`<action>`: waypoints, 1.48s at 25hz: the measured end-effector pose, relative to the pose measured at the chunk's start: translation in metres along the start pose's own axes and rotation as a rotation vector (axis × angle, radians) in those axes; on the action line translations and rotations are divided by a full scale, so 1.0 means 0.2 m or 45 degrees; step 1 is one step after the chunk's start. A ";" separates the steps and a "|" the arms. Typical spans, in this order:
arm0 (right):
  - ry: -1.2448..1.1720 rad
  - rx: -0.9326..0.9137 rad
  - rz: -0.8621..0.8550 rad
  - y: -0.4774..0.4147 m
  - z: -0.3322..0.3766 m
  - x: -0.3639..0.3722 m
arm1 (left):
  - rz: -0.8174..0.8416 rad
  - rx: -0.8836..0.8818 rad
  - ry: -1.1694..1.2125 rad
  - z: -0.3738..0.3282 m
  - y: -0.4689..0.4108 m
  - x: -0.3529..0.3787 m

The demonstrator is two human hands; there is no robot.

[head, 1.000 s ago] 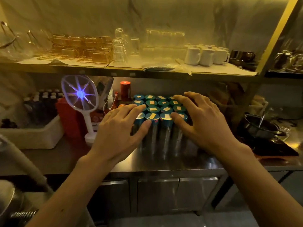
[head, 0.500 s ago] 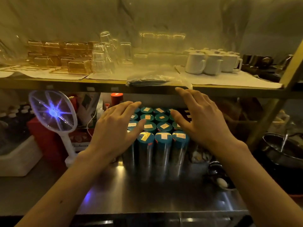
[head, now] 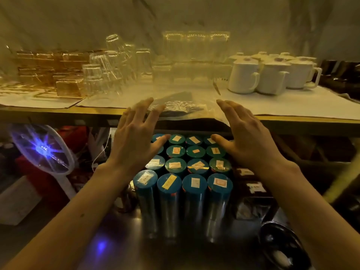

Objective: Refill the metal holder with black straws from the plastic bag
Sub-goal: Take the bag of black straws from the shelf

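Observation:
A clear plastic bag (head: 181, 108) with black straws inside lies on the front edge of the upper shelf (head: 58, 114). My left hand (head: 136, 137) is raised with fingers spread, its fingertips at the bag's left end. At the bag's right end my right hand (head: 245, 135) is likewise open, fingertips close to the plastic. Neither hand grips anything. No metal straw holder shows in the head view.
Below my hands stand several teal-lidded metal canisters (head: 183, 184) on a steel counter (head: 116, 250). Glasses (head: 109, 75) and white lidded mugs (head: 270, 76) sit behind the bag. A glowing electric swatter (head: 41, 149) leans at left; a dark bowl (head: 284, 248) lies at lower right.
Both hands have lifted from the canister tops up to the shelf edge, reaching the two ends of the bag. The view has moved closer and tilted upward.

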State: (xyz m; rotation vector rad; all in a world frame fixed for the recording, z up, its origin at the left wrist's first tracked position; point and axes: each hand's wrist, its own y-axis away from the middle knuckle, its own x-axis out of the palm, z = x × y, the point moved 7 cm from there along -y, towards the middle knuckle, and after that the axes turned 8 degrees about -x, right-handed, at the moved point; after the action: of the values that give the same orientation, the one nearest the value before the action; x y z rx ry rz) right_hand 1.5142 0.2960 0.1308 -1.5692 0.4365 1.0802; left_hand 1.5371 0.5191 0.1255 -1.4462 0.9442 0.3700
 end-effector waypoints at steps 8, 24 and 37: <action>0.052 -0.004 -0.011 -0.13 -0.05 0.08 | 0.072 0.055 -0.117 0.10 -0.16 0.11; -0.131 -0.218 -0.611 0.00 0.13 -0.21 | -0.047 0.055 0.045 0.08 -0.08 -0.05; -0.231 0.073 -0.767 0.39 0.43 -0.42 | -0.007 0.010 0.386 0.20 0.46 -0.33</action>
State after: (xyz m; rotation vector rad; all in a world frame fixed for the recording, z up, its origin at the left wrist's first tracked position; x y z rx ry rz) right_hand 1.3774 0.3280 0.1593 -1.4041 -0.1295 0.7209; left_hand 1.4438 0.5912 0.1067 -1.5233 1.1821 0.1431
